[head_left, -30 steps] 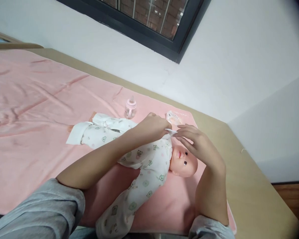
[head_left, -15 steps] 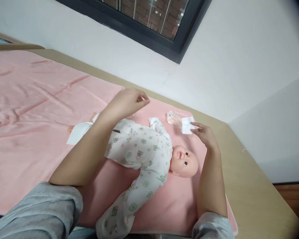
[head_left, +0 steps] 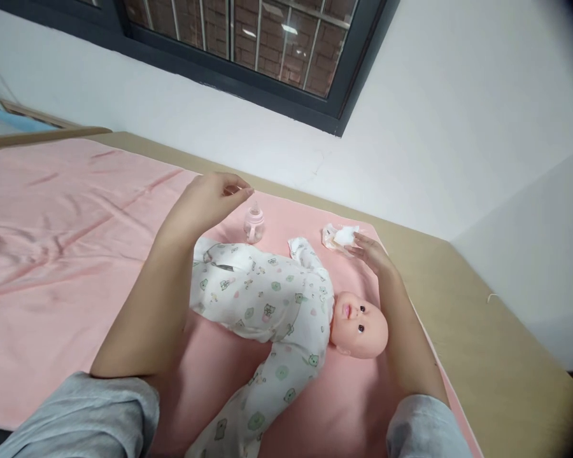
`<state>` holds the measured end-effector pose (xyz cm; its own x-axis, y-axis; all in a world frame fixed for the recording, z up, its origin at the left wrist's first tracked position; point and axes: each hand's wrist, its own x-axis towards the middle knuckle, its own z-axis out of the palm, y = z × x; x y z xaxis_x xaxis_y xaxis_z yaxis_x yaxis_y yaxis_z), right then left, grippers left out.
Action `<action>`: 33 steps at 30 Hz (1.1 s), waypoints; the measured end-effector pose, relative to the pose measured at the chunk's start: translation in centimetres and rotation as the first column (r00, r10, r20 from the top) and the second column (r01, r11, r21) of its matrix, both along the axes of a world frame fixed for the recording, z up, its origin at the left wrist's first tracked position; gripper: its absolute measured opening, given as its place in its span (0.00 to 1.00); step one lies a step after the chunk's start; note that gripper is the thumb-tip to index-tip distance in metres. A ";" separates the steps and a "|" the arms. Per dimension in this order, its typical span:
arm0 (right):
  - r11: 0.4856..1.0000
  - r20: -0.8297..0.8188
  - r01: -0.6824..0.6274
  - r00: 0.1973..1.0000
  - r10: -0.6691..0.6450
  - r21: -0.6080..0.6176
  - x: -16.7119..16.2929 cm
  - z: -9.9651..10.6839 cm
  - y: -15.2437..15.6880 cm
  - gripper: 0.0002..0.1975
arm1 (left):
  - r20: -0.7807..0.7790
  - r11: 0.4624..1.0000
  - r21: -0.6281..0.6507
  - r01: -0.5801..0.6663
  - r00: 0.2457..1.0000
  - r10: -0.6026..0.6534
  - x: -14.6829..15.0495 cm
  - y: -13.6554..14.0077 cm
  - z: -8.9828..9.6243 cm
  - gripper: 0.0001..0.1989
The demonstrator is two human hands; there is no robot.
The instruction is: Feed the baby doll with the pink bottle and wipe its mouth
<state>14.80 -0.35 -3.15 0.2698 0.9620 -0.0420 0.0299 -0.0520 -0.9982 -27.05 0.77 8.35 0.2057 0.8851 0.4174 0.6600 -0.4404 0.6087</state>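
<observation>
White sheet [head_left: 346, 235], one, thin and soft-looking; placed near the far right corner of a pink blanket [head_left: 100, 210], against and partly over a crinkled clear packet [head_left: 329, 236]; judged handling: fingertips light and near the edge, so that the sheet neither bunches nor drags the packet along; forearm best kept off the doll's head [head_left: 360, 326], which it passes very near; right hand [head_left: 359, 244], fingers extended and slightly parted, tips at the sheet's near edge; whether they pinch it or merely touch cannot be told; left hand [head_left: 236, 189], raised near the baby bottle [head_left: 254, 226], fingers loosely bent, narrow gap between thumb and fingers, nothing seen in it; bottle upright, pink-collared, with a handle, apart from the sheet; doll [head_left: 267, 286], face up in white printed clothing, one sleeve pointing toward the wall [head_left: 286, 165]; table [head_left: 477, 305], pale wood, bare along its right side.
</observation>
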 end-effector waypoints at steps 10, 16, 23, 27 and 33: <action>0.816 0.412 0.469 0.705 -0.577 0.339 3.0 -2.2 -1.8 0.16 | -0.089 0.992 -0.084 -0.093 0.992 0.085 0.2 2.8 -2.0 0.22; 0.747 0.596 0.554 0.475 -0.647 0.369 3.8 -6.5 -3.3 0.23 | -0.359 0.950 -0.266 -0.163 0.931 0.060 2.1 5.2 -4.8 0.40; 0.785 0.635 0.580 0.527 -0.565 0.217 3.1 -8.6 -3.4 0.36 | -0.402 0.928 -0.360 -0.093 0.913 -0.064 1.9 7.3 -7.5 0.56; 0.775 0.619 0.601 0.537 -0.572 0.195 3.1 -8.7 -3.3 0.43 | -0.357 0.935 -0.354 -0.031 0.928 -0.105 1.8 7.7 -8.2 0.50; 0.787 0.618 0.590 0.554 -0.558 0.181 3.5 -8.8 -3.5 0.39 | -0.287 0.947 -0.322 0.004 0.953 -0.102 2.3 7.5 -8.5 0.41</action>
<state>18.26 -3.88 -11.94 0.7416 0.5953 0.3093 0.5726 -0.3215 -0.7542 -24.80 8.27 -0.14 0.3269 0.9445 0.0328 0.8119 -0.2984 0.5017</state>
